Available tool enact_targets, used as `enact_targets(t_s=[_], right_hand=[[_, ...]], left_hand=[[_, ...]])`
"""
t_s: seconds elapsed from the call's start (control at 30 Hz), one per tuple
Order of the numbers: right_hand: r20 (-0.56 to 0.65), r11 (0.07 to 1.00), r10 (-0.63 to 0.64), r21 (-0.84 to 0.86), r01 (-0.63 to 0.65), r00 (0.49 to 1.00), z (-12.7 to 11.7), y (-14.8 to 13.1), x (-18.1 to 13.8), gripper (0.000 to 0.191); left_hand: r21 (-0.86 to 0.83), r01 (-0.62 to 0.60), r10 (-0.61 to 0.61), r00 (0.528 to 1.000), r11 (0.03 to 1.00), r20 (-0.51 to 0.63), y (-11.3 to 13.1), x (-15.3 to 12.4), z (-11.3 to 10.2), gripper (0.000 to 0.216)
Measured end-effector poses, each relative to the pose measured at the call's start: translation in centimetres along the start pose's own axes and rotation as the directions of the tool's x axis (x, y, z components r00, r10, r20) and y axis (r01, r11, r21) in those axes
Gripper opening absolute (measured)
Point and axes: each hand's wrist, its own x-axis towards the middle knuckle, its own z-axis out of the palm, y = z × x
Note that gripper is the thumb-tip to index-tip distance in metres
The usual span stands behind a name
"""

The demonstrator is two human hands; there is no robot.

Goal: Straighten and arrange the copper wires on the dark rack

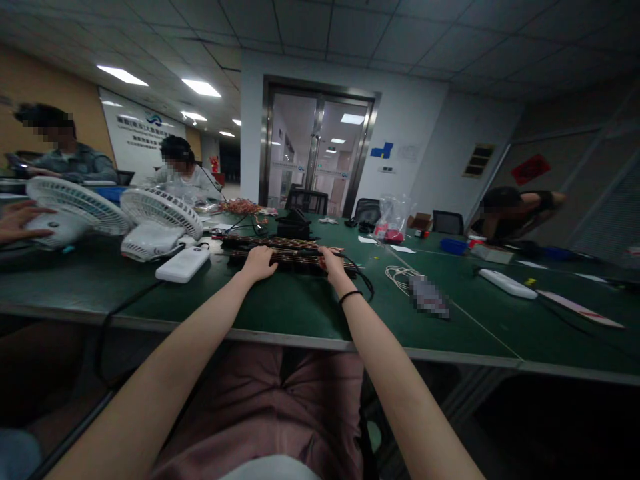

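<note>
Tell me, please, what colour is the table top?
Dark green table top, clearest in the head view.

two white fans | white power bank | coiled cable | plastic bag

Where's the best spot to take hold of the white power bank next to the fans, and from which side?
Probably across the two long edges of the white power bank, near its middle, coming from above. It lies flat on the green table, a slim rounded slab, so the short width fits one hand. A cable leaves its near-left end and a fan sits close behind, so keep clear of both. The left hand is nearest.
</note>
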Motion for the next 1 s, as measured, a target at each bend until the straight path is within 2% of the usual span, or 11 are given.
enact_targets(t_s=[0.2,0.57,0.8,1.0], right_hand=[[0.106,0.993,0.119,0.002,-0.12,0.987,0.1,-0.4,-0.2,0.009],[0.156,0.997,0.069,-0.054,-0.061,0.985,0.1,-1.1,-0.9,0.012],[0.2,0.998,0.059,-0.046,-0.05,0.978,0.0,-1.1,-0.8,0.013],[0.19,0.992,0.125,-0.009,-0.125,0.974,0.0,-1.1,-0.6,0.014]], left_hand=[[0.013,0.024,-0.024,0.999,1.0,0.028,0.4,-0.1,-0.4,0.035],[0.09,0.03,-0.03,1.0,0.996,-0.003,1.5,-0.2,-1.0,0.027],[-0.005,0.039,-0.039,0.999,0.999,-0.004,2.5,0.0,-0.8,0.03],[-0.053,0.102,-0.103,0.995,0.993,-0.011,2.9,0.3,-0.6,0.035]])
